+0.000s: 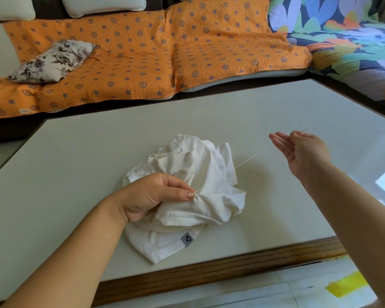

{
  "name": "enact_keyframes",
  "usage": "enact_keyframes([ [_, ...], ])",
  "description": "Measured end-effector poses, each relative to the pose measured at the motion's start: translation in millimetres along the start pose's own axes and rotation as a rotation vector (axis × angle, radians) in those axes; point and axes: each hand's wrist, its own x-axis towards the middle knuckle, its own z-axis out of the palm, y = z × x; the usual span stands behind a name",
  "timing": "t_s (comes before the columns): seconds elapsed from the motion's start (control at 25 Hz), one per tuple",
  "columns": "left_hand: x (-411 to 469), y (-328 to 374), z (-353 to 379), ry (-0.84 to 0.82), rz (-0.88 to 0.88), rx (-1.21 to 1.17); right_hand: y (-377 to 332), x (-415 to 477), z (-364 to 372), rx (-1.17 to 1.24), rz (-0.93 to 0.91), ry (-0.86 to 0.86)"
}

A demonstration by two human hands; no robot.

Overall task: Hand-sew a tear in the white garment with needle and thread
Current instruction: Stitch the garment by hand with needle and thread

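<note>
Near the desk's [80,152] front edge lies the crumpled white garment [200,172]. Left hand [151,196] pinches its fabric at the stitch; right hand [302,150] pinches the needle [303,130], thread [251,157] taut between them. I would pull gently, so the cloth does not pucker.

Left hand [156,196], palm down, pinches the garment [209,165] between thumb and forefinger; right hand [302,150], held well to its right, palm turned up, pinches the needle [303,130], other fingers straight

We see bright, even daylight. Soft shadows lie beside the crumpled white cloth garment [200,174] on the pale smooth tabletop [80,152]. Glare whitens its right edge; lines bow at the borders.
</note>
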Motion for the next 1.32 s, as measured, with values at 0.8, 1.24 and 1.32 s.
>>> enact_keyframes([
  [0.8,2.1,6.7,6.7,0.240,0.150,0.204,4.6,-123.0,36.2,-1.059,-0.002,-0.725],
  [1.24,7.3,3.0,7.2,0.364,0.202,0.245,2.0,-123.6,30.4,-1.060,-0.070,-0.583],
  [1.32,9.4,2.3,9.6,0.409,0.227,0.231,4.4,-121.2,29.9,-0.996,-0.037,-0.533],
])
